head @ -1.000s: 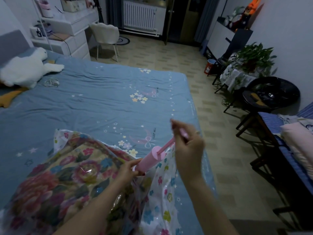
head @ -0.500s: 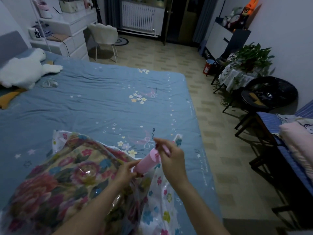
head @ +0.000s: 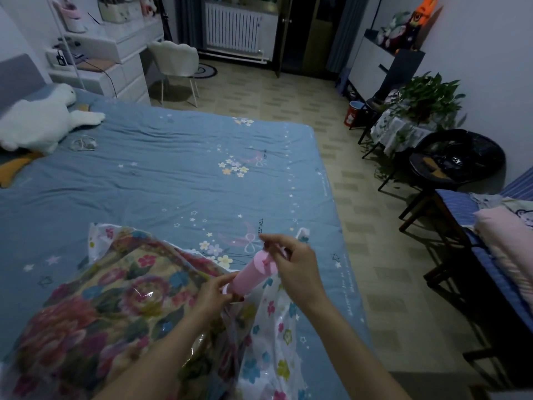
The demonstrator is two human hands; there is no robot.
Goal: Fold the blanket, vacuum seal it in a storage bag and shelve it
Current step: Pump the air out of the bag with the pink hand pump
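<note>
Floral blanket (head: 95,319) inside clear flower-printed plastic storage bag (head: 268,339), lying on near edge of blue star-patterned bed sheet (head: 173,180).
Pink cylindrical hand pump (head: 249,277) stands tilted on the bag; left hand (head: 213,294) fingers wrapped round its base, right hand (head: 294,264) fingers closed on the handle. White plush toy (head: 40,119) lies well apart, by the headboard.

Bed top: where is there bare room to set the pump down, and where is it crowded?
Bare sheet fills the middle of the bed, between the white plush toy and the storage bag, out to the floor-side edge. The near end is crowded: the bag, the pink pump and both hands, left and right.
</note>
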